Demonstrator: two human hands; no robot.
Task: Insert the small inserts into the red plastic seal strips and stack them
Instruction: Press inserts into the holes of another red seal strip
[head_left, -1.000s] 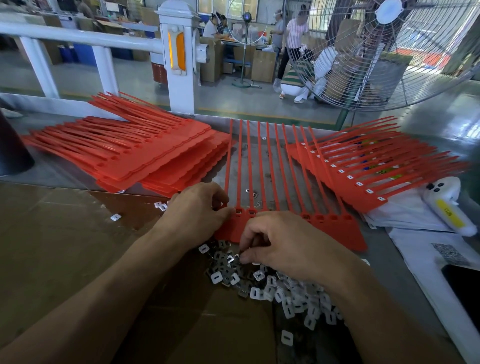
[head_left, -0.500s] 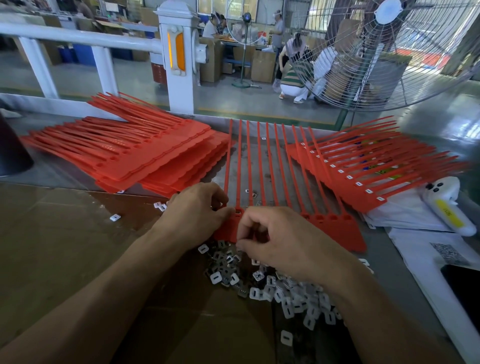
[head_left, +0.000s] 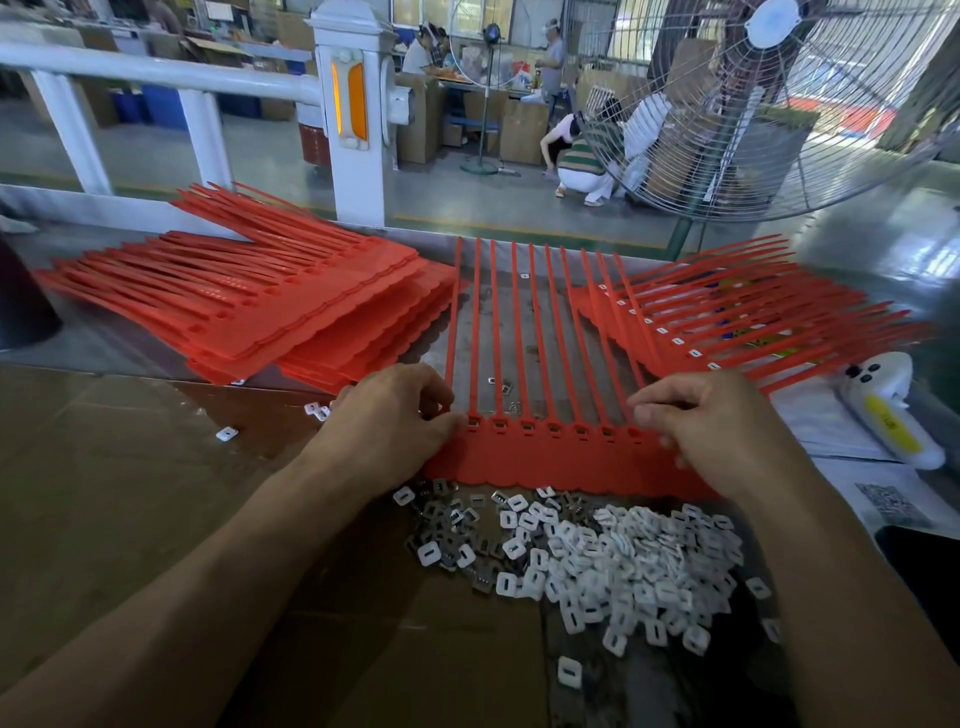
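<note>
Now the right hand (head_left: 727, 431) has left the loose heap of small white plastic inserts (head_left: 613, 561), and with the left hand (head_left: 387, 431) pinches opposite ends of the flat red plastic seal strip sheet (head_left: 550, 457) on the table, likely to stack.

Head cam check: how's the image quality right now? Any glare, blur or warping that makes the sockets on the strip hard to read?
Head view: daylight from behind the fan, soft shadows only; wide-angle warping bends the white railing and picture edges; left stack and right stack smear slightly toward their tips; mild sheen on the metal table; sockets on the seal strip between the left hand and right hand read sharp.
</note>
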